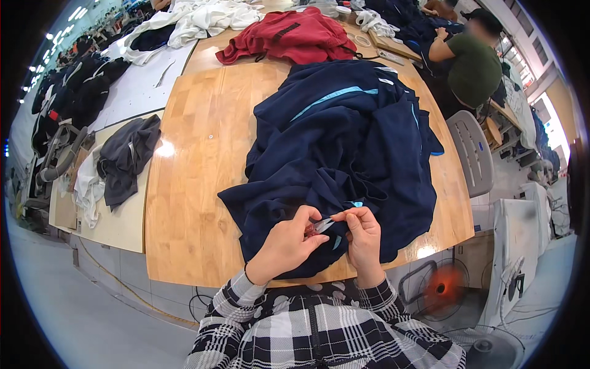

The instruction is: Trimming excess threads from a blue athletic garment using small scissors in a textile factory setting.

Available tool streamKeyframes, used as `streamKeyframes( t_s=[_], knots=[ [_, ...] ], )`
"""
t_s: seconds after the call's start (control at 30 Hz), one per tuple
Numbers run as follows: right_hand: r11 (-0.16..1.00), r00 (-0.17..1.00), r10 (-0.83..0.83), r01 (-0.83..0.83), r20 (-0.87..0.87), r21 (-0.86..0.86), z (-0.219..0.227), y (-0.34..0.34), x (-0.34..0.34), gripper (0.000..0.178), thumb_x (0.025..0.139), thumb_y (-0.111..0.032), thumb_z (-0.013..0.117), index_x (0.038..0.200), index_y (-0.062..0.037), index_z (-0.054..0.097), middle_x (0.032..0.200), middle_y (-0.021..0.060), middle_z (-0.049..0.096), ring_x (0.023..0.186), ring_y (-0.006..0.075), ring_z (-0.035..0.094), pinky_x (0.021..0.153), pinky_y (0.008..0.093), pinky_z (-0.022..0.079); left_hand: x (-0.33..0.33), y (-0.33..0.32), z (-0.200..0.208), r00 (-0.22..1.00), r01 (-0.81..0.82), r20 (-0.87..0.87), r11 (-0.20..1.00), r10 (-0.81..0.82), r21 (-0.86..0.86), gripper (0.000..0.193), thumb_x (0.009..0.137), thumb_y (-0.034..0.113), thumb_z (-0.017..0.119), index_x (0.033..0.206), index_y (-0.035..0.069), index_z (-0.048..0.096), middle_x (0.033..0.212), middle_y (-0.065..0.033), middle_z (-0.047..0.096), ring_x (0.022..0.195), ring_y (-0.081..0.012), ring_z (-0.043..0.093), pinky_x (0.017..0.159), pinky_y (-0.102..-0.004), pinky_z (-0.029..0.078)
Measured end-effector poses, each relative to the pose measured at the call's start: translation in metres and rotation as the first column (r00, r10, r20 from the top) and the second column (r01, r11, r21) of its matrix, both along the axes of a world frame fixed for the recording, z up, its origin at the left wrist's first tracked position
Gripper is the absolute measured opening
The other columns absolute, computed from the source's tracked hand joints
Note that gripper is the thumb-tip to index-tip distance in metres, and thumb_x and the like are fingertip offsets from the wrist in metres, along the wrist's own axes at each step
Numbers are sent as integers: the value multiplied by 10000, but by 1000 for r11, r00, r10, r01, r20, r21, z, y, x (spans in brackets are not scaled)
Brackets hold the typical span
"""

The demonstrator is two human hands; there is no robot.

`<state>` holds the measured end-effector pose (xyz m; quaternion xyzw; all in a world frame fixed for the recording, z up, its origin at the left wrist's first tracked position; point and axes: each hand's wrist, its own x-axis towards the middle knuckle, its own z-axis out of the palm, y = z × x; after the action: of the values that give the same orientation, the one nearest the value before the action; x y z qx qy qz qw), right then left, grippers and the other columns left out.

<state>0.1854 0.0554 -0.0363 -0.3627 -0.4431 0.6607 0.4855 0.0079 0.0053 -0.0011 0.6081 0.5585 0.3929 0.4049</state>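
A navy blue garment (326,147) with light blue stripes lies heaped over the wooden table (190,160) in front of me. My left hand (286,240) is closed around small thread snips (321,227) with red handles and silver blades, whose tips point toward my right hand. Close beside those tips, my right hand (364,237) pinches thumb and forefinger together above the garment's near part. What lies in that pinch is too small to make out. A light blue tab (356,204) shows on the cloth just beyond my right fingers.
A red garment (289,38) lies at the table's far end, with white cloth (203,21) behind it. Dark grey clothing (126,157) rests on a lower surface at left. A grey chair (472,154) and a seated person (473,67) are at right; an orange fan (441,288) stands below.
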Motion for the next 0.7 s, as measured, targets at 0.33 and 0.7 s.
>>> streamKeyframes(
  t_s=[0.33,0.7],
  knots=[
    [987,1000,13,-17,27,160,-3,-4,-6,220,909,27,566,1129,18,577,1070,129,661,974,166,639,870,237,480,13,7,-14,984,-130,122,991,134,-36,248,874,204,668,837,-26,583,641,-100,572,541,-132,504,515,-253,399],
    [887,900,-119,-94,420,452,1,-2,-8,245,815,60,651,1048,-11,668,1068,65,656,893,113,627,723,216,500,6,7,-10,982,-111,159,993,103,38,142,907,133,630,863,0,607,625,10,542,543,-31,440,500,-196,348]
  ],
)
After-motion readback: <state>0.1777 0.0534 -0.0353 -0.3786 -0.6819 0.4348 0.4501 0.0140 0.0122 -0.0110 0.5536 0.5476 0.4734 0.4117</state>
